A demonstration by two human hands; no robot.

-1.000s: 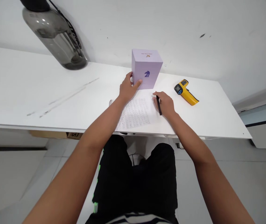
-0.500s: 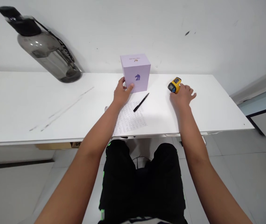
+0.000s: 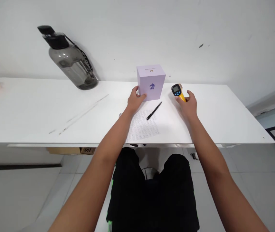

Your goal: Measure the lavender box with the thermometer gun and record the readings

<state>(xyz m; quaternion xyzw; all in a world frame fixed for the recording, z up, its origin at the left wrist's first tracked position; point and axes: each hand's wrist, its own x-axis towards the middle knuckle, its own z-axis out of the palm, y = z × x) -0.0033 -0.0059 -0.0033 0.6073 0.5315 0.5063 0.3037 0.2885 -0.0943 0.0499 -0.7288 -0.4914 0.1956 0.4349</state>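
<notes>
Yellow thermometer (image 3: 176,90) is newly gripped by the right hand (image 3: 190,105); purple box (image 3: 152,86) is clasped by the left hand (image 3: 135,101), black pen (image 3: 154,111) between.

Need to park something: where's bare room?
Bare table lies right of the right hand, and left of the paper, in front of the bottle, except dark scuffs. Crowded: the middle, with the left hand, purple box, pen and yellow thermometer.

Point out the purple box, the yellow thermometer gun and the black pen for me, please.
Purple box (image 3: 151,86): head view, on its front face.
Yellow thermometer gun (image 3: 177,91): head view, on the dark panel with its screen and buttons.
Black pen (image 3: 154,111): head view, at the middle of its barrel.
</notes>
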